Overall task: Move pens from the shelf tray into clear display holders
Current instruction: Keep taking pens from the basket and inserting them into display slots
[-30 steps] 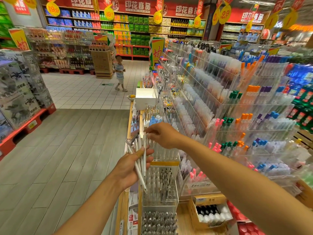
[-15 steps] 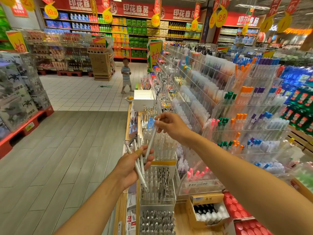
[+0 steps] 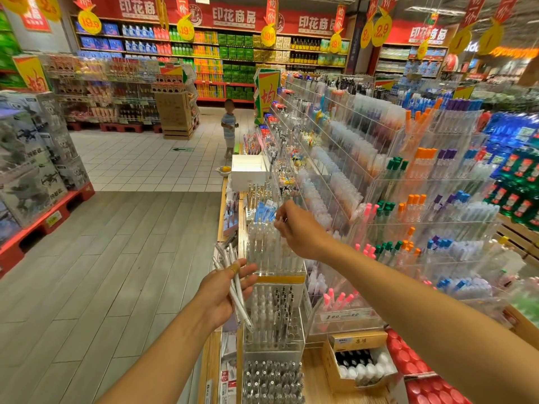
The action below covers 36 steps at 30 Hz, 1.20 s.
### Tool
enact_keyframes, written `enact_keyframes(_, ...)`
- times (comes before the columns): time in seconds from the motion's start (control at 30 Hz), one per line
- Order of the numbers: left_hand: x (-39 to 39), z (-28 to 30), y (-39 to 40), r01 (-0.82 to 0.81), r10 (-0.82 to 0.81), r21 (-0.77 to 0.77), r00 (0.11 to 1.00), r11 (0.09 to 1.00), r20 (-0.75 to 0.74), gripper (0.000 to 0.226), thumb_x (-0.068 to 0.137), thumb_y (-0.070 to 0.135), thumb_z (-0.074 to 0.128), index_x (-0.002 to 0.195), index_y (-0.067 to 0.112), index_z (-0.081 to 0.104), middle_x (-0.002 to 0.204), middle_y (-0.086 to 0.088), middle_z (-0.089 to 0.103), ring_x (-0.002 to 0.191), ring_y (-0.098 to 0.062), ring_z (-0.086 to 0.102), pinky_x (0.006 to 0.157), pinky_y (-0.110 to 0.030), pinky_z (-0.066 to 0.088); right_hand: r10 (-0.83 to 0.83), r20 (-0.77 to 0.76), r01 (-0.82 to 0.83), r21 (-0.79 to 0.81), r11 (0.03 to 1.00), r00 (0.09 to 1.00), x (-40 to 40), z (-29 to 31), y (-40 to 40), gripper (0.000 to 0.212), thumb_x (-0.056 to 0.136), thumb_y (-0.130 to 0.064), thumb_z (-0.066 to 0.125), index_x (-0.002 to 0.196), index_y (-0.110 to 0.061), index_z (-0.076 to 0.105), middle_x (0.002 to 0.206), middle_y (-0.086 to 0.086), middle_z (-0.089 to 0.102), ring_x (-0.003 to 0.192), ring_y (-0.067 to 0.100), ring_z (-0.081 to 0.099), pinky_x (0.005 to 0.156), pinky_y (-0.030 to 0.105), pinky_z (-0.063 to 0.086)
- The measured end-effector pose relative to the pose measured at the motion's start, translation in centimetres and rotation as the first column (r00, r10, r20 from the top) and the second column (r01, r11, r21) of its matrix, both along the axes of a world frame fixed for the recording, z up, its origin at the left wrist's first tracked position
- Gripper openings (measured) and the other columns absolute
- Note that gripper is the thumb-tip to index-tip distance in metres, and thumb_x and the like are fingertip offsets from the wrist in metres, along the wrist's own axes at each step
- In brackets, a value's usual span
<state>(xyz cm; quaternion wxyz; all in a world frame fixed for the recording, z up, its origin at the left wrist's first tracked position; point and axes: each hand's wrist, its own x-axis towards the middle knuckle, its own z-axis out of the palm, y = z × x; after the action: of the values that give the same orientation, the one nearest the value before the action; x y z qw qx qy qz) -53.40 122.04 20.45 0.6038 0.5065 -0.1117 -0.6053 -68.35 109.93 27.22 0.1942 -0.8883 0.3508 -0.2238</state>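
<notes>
1. Pens (image 3: 236, 290), white and bundled, lie slanted across the left hand (image 3: 223, 295), whose grip wraps them loosely, thumb spread beside the clear display holder (image 3: 274, 255).
2. Right hand (image 3: 297, 228) hovers over that holder's upright white pens, fingertips pinched narrowly together; whether they hold anything I cannot tell.
3. Lower holders (image 3: 274, 325) of clear pens stand stepped below, beside a cardboard box (image 3: 361, 363) of bottles.

Pens (image 3: 236, 290) in the left hand (image 3: 222, 295), left of the clear holder (image 3: 274, 252).
</notes>
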Motion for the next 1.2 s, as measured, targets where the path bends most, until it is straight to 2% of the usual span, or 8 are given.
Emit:
enact_keyframes(0.17,0.1,0.1,0.2,0.005,-0.005,-0.004,1.0,1.0,0.001,0.021,0.105,0.016,0.046,0.114,0.009,0.063,0.085,-0.006,0.078,0.063,-0.015,0.072,0.051,-0.025,0.055,0.002,-0.045,-0.001,0.006,1.0,0.999,0.1,0.0,-0.1,0.008,0.103,-0.018,0.044,0.099,-0.011,0.043,0.085,0.008,0.055,0.072,0.022,0.047,0.062,0.035,0.039)
enact_keyframes(0.27,0.1,0.1,0.3,0.005,-0.005,-0.001,1.0,1.0,0.012,0.02,0.104,0.015,0.048,0.116,0.007,0.062,0.086,-0.007,0.078,0.059,-0.015,0.067,0.05,-0.025,0.053,-0.021,-0.075,0.021,-0.004,1.0,0.997,0.2,-0.2,-0.2,0.008,0.102,-0.02,0.048,0.101,-0.013,0.047,0.082,0.003,0.055,0.069,0.019,0.047,0.061,0.033,0.039)
enact_keyframes(0.43,0.3,-0.1,0.2,0.02,-0.02,0.004,0.999,1.0,0.03,0.019,0.104,0.014,0.047,0.114,0.007,0.061,0.084,-0.006,0.078,0.059,-0.014,0.06,0.054,-0.025,0.047,-0.037,-0.154,0.019,-0.113,0.993,0.987,0.2,-0.7,-0.7,0.014,0.095,-0.025,0.062,0.105,-0.014,0.063,0.104,0.002,0.057,0.086,0.014,0.048,0.075,0.026,0.038)
enact_keyframes(0.63,0.5,-0.5,0.2,0.02,-0.021,0.016,0.999,1.0,0.043,0.018,0.103,0.014,0.049,0.115,0.005,0.06,0.09,-0.008,0.078,0.058,-0.014,0.06,0.049,-0.024,0.047,-0.088,-0.207,0.055,-0.158,0.986,0.974,0.6,-1.7,-1.0,0.018,0.09,-0.032,0.067,0.103,-0.019,0.068,0.1,-0.004,0.046,0.093,0.016,0.046,0.078,0.028,0.037)
enact_keyframes(0.83,0.5,-0.5,0.1,0.035,-0.035,0.004,0.998,0.999,0.053,0.022,0.101,0.015,0.053,0.111,-0.003,0.061,0.092,-0.012,0.077,0.055,-0.013,0.062,0.046,-0.024,0.048,-0.111,-0.239,0.07,-0.173,0.982,0.965,1.1,-1.6,-1.0,0.022,0.088,-0.034,0.069,0.105,-0.02,0.068,0.104,-0.003,0.051,0.102,0.018,0.051,0.083,0.03,0.042)
enact_keyframes(0.93,0.4,-0.2,0.3,0.059,-0.059,-0.022,0.998,0.998,0.021,0.017,0.1,0.015,0.056,0.107,0.001,0.062,0.093,-0.013,0.077,0.057,-0.015,0.065,0.047,-0.025,0.051,-0.101,-0.186,0.072,-0.155,0.985,0.977,1.0,-1.4,-0.5,0.03,0.089,-0.035,0.068,0.115,-0.021,0.063,0.109,-0.001,0.054,0.103,0.018,0.051,0.089,0.034,0.045)
enact_keyframes(1.03,0.1,0.2,0.3,0.084,-0.084,-0.064,0.996,0.994,-0.004,0.02,0.097,0.017,0.058,0.108,0.002,0.064,0.092,-0.013,0.077,0.059,-0.017,0.069,0.048,-0.026,0.055,-0.069,-0.128,0.042,-0.197,0.979,0.989,1.1,-0.9,0.1,0.027,0.094,-0.03,0.062,0.119,-0.02,0.061,0.109,-0.002,0.058,0.1,0.017,0.054,0.086,0.032,0.045)
enact_keyframes(1.2,-0.4,0.5,0.3,0.167,-0.164,-0.138,0.986,0.976,0.029,0.027,0.092,0.023,0.062,0.11,0.004,0.067,0.093,-0.011,0.076,0.064,-0.018,0.07,0.054,-0.027,0.056,0.086,-0.029,-0.085,0.046,0.995,0.996,1.5,0.0,1.2,0.025,0.098,-0.024,0.057,0.12,-0.016,0.064,0.1,-0.005,0.063,0.082,0.004,0.054,0.073,0.018,0.04)
